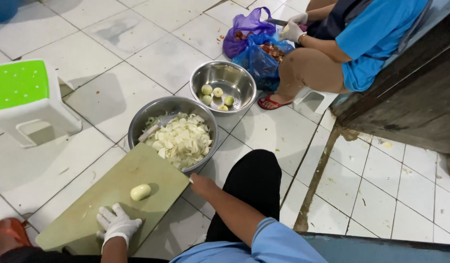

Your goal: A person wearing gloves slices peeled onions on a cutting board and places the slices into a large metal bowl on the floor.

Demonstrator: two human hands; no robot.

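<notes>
A person sits on the tiled floor with a pale green cutting board (113, 204) across the lap. One peeled, pale yellow onion (140, 192) lies near the middle of the board, its long axis running left to right with a slight upward tilt toward the right. The left hand (116, 224), in a white glove, rests flat on the board's near edge, fingers spread and holding nothing; the onion lies just beyond its fingertips, apart from them. The bare right hand (201, 184) curls at the board's right corner; whether it holds anything cannot be told. The left hand is nearer the onion. Beyond the board stands a steel bowl of chopped pieces (205, 127), then a second bowl of whole peeled onions (239, 80). A co-worker's gloved hands (293, 27) work over plastic bags (256, 46).
</notes>
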